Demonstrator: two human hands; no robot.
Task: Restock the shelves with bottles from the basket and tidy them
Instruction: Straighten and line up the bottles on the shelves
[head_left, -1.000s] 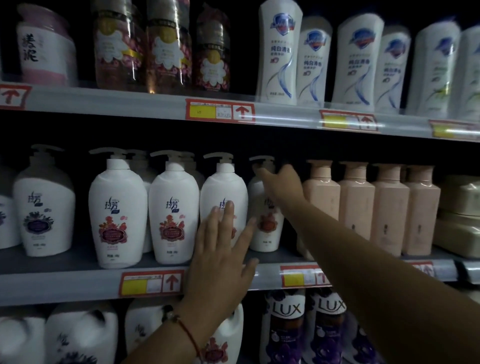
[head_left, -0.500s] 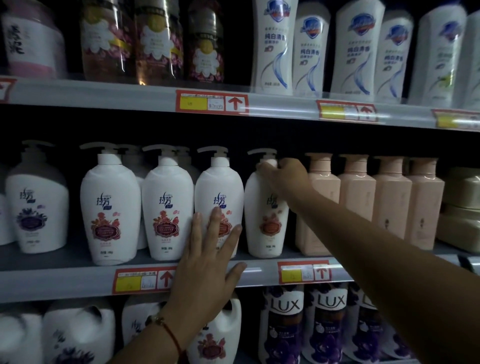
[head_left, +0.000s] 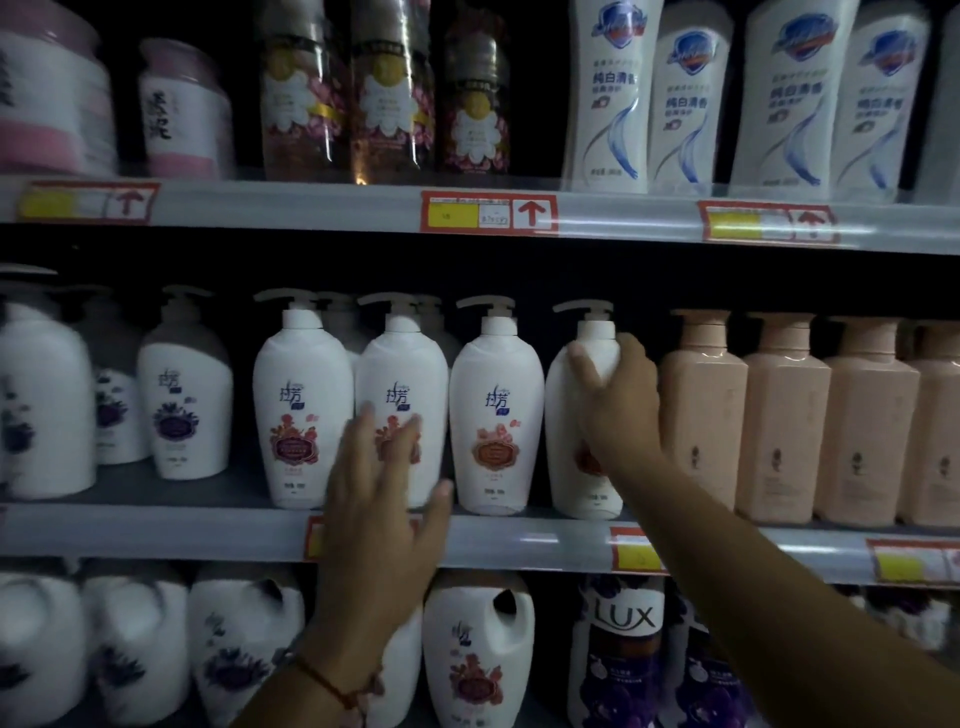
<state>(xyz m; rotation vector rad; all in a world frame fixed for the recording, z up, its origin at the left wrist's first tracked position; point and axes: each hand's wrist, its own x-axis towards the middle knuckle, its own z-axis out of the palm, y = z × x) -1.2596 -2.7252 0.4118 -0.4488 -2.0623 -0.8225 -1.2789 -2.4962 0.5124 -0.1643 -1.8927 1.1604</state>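
Left hand (head_left: 382, 499), fingers spread, now flat against second pump bottle (head_left: 402, 400) instead of third (head_left: 496, 415), at 6 o'clock. Right hand (head_left: 618, 410) at 3 o'clock has slid from pump down to shoulder of fourth bottle (head_left: 569, 415), gripping it beside pink bottles (head_left: 701, 415) on middle shelf (head_left: 208, 530).

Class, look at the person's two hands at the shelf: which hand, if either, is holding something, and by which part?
The right hand has its grip on a white pump bottle, around the shoulder below the pump. The left hand holds nothing, fingers spread.
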